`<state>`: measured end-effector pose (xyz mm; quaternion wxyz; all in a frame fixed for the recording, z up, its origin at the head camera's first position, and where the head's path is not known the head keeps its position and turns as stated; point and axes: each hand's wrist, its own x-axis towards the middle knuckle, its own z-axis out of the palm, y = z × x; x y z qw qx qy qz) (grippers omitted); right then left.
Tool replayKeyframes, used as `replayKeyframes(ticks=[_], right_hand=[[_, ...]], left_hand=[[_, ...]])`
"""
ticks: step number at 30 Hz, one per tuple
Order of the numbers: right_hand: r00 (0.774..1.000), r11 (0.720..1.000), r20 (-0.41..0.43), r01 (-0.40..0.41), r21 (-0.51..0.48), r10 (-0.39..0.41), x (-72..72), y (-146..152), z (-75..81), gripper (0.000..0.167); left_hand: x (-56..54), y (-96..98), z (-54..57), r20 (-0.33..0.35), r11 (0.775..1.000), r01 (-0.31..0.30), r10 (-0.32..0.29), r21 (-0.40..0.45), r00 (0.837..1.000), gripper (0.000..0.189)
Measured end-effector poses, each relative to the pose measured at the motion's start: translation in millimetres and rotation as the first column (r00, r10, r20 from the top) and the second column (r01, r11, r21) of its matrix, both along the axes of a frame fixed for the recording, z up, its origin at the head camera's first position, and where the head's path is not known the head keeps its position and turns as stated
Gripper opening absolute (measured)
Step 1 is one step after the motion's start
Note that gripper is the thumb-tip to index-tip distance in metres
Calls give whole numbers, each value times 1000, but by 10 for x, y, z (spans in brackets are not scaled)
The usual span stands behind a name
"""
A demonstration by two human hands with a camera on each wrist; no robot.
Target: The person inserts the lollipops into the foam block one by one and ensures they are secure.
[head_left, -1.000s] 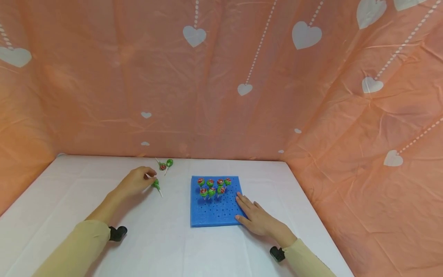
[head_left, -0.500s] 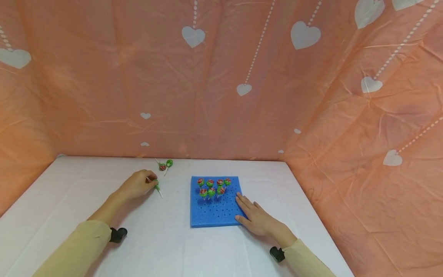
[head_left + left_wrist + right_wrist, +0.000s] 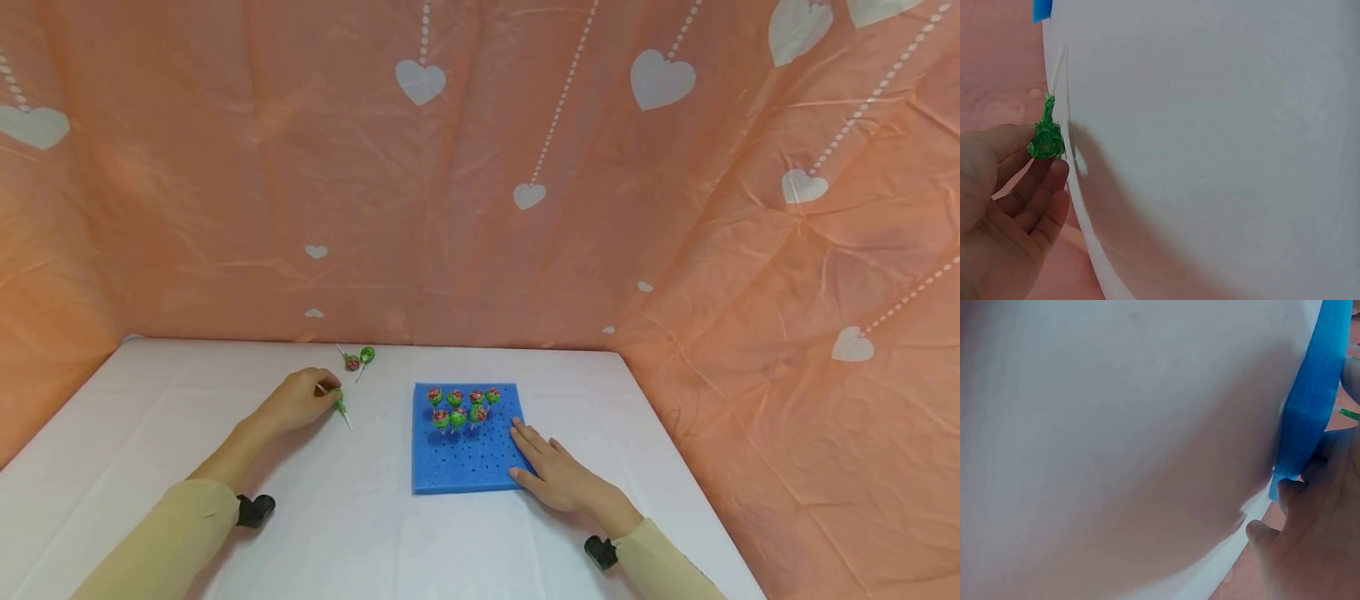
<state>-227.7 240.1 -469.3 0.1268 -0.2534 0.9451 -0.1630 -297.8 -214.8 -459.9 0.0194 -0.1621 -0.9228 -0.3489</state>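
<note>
Left hand (image 3: 302, 402) pinches a lollipop (image 3: 1046, 142); right hand (image 3: 558, 477) rests on the board (image 3: 438, 471)

Nearest are the two pale sleeves (image 3: 168, 533), each with a small black device (image 3: 256, 511) at the wrist. Between them spreads the white table (image 3: 360, 533).

The right hand lies over the right edge of the blue board, palm down, its fingers apart and fairly straight, with the thumb toward the near right corner. The board lies flat on the table and is dotted with small holes.

To the left, well apart from the board, the left hand has thumb and fingers clamped on the lollipop's green-wrapped head. That lollipop is over the left part of the table, its white stick slanting toward the near right in the head view; whether it touches the cloth I cannot tell.

Seven upright lollipops (image 3: 458, 417) stand in the board's far half, three in the nearer row and four behind, red and green heads up.

Farther off, near the table's back edge, two loose lollipops (image 3: 367, 355) lie just beside each other, their sticks pointing different ways. Behind everything hangs an orange curtain (image 3: 465, 267) printed with pale hearts (image 3: 529, 196).
</note>
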Motion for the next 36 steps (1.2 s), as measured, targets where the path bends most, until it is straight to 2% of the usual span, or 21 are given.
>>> replayKeyframes(ticks=[5,9,15,19,24,29,36], right_hand=[[1000,1000,-4,0,1,0,5,3,-10,75],[1000,1000,1,0,-2,0,14,3,-5,75],[1000,1000,-1,5,-2,-5,25,3,2,75],[1000,1000,-5,7,0,-7,27,5,3,75],[1000,1000,-2,8,-2,-8,26,-4,6,75],[1000,1000,2,7,-3,-7,32,-14,22,75],[1000,1000,-4,-3,-2,3,24,-16,29,74]], left_hand=[[17,6,21,18,999,-1,1,36,1000,25],[60,20,43,2,998,-5,5,68,1000,25],[121,35,67,-83,995,17,-8,98,997,25],[174,68,106,-169,993,26,-7,112,986,22],[245,127,168,-259,989,6,32,145,965,20],[310,180,230,-288,981,-13,69,191,955,23],[395,285,330,-327,955,-2,104,297,939,27]])
